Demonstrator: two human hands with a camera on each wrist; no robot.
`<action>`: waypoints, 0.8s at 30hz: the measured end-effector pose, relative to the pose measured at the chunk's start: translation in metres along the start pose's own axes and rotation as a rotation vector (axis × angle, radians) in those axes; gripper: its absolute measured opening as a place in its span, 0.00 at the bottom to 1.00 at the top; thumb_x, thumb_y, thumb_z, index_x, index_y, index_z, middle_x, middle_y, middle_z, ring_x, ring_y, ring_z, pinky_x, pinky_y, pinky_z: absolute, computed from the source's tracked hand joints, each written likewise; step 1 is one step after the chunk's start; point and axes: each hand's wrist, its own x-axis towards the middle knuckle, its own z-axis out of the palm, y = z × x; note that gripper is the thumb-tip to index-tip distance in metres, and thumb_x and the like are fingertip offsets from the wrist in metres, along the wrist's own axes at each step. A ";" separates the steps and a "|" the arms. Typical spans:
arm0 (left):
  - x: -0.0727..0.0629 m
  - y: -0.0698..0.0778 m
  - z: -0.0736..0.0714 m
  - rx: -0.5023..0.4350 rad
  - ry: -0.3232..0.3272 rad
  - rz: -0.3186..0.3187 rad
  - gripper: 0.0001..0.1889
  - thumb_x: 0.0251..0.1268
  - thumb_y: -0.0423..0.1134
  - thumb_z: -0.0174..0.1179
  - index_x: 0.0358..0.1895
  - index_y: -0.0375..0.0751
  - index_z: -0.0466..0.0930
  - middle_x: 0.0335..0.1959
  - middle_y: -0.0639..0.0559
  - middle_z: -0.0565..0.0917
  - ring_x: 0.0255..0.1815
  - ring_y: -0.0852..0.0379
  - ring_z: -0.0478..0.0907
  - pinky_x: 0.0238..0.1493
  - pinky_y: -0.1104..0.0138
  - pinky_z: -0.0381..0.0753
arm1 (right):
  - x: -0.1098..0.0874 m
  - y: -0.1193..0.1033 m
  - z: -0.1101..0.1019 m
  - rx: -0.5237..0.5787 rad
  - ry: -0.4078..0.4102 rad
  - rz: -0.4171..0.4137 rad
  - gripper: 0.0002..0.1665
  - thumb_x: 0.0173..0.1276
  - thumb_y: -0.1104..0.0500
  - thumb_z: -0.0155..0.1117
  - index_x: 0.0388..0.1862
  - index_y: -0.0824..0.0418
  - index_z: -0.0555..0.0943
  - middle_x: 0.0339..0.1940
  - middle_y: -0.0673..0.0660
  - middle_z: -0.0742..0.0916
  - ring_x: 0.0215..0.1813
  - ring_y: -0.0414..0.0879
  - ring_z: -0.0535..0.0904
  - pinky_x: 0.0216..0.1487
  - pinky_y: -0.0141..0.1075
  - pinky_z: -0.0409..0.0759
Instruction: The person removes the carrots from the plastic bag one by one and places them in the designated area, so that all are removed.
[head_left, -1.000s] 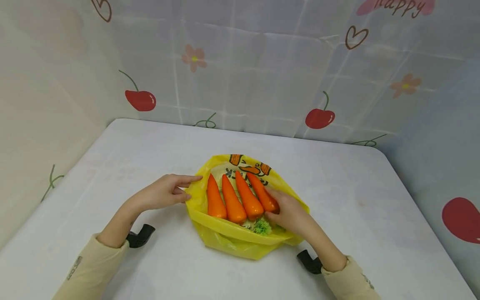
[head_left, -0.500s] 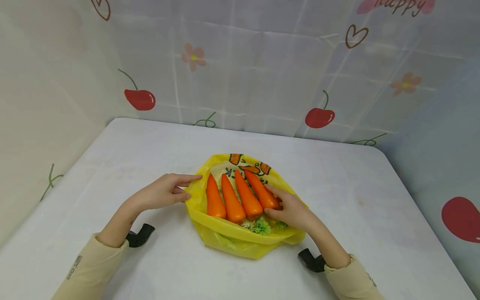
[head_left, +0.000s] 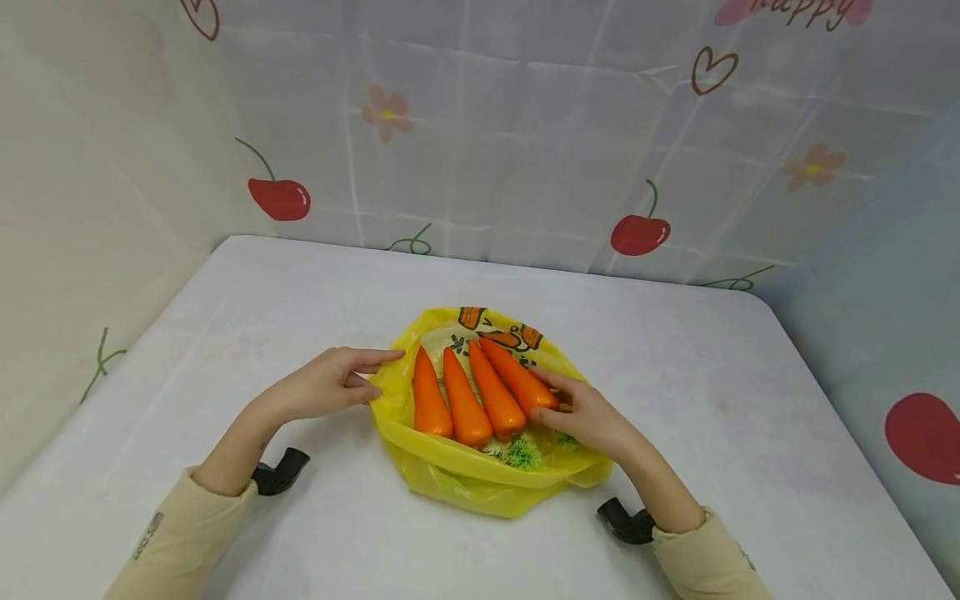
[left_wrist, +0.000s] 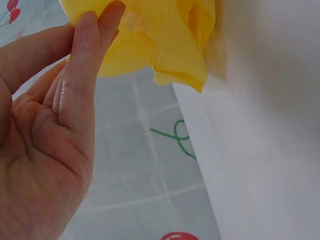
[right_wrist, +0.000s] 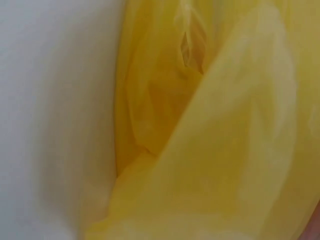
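A yellow plastic bag (head_left: 480, 492) with printed drawings lies on the table, its mouth spread wide. Several orange carrots (head_left: 432, 400) rest in it side by side, tips pointing away. Green leafy tufts (head_left: 522, 452) show by their thick ends. My left hand (head_left: 322, 385) pinches the bag's left rim; the left wrist view shows its fingers against the yellow film (left_wrist: 165, 45). Inside the right part of the mouth, my right hand (head_left: 588, 421) holds the rightmost carrot (head_left: 517, 372) near its thick end. Bag film (right_wrist: 225, 150) fills most of the right wrist view, hiding the fingers.
The white table (head_left: 337, 300) reaches back to a pale curtain (head_left: 480, 133) printed with cherries, flowers and hearts. Similar sheets hang at left and right. A black wrist mount (head_left: 281, 472) sits under the left wrist, another black mount (head_left: 626, 522) under the right.
My right hand has shifted slightly to the right, and the rightmost carrot has slid up and left, tilting more across its neighbour. The left hand and the bag's left rim stay put.
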 end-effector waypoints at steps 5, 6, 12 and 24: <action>0.000 -0.001 0.000 -0.018 -0.002 0.003 0.28 0.63 0.24 0.56 0.67 0.30 0.62 0.61 0.32 0.69 0.43 0.52 0.80 0.42 0.67 0.79 | 0.002 0.001 -0.003 0.128 0.004 -0.008 0.35 0.68 0.59 0.60 0.71 0.65 0.61 0.64 0.67 0.70 0.59 0.57 0.71 0.55 0.42 0.73; 0.000 -0.001 0.000 -0.020 -0.002 0.004 0.28 0.63 0.24 0.56 0.67 0.30 0.62 0.61 0.31 0.68 0.44 0.52 0.80 0.42 0.67 0.79 | 0.002 0.001 -0.003 0.157 0.006 -0.001 0.35 0.68 0.59 0.60 0.71 0.64 0.60 0.64 0.66 0.70 0.59 0.57 0.70 0.55 0.41 0.73; 0.000 -0.001 0.001 -0.013 -0.001 0.015 0.28 0.63 0.24 0.56 0.67 0.29 0.62 0.61 0.31 0.69 0.44 0.51 0.80 0.42 0.67 0.79 | 0.000 -0.003 -0.008 0.307 0.016 0.015 0.36 0.69 0.59 0.59 0.73 0.62 0.58 0.67 0.65 0.68 0.61 0.56 0.69 0.56 0.38 0.72; 0.000 -0.001 0.001 -0.021 -0.004 0.020 0.28 0.63 0.24 0.56 0.67 0.28 0.62 0.61 0.31 0.68 0.45 0.50 0.80 0.43 0.66 0.79 | -0.013 -0.015 -0.035 0.323 0.131 -0.024 0.35 0.70 0.58 0.57 0.73 0.59 0.59 0.66 0.61 0.69 0.60 0.55 0.68 0.54 0.33 0.73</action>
